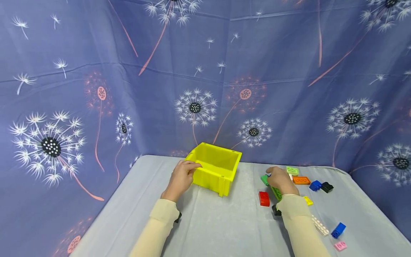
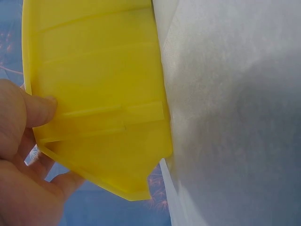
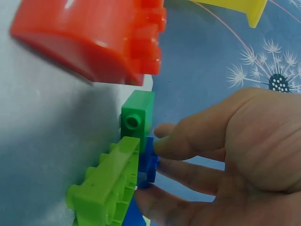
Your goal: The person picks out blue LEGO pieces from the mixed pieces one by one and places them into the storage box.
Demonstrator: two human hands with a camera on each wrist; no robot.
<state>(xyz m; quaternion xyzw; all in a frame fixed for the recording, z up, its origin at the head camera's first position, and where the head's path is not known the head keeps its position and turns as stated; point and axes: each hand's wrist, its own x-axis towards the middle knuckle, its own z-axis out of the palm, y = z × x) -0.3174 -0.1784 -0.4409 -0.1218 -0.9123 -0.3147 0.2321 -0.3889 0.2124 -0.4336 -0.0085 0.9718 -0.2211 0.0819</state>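
Note:
My left hand (image 1: 180,177) grips the left rim of a yellow plastic bin (image 1: 210,177). In the left wrist view the thumb lies on the bin's side wall (image 2: 99,80), with the other fingers behind its edge. Over the bricks on the right, my right hand (image 1: 282,179) pinches a small blue toy brick (image 3: 148,165) at its fingertips. Right beside that brick are a green brick (image 3: 138,113) and a long light-green brick (image 3: 106,188). A red brick (image 1: 264,198) lies nearer, left of the right hand.
Other bricks lie to the right: orange (image 1: 301,180), blue (image 1: 315,185), black (image 1: 327,187), yellow (image 1: 308,200), white (image 1: 320,225) and pink (image 1: 340,246). A black piece (image 1: 178,217) shows beside the left sleeve. A patterned curtain (image 1: 224,89) stands behind the table.

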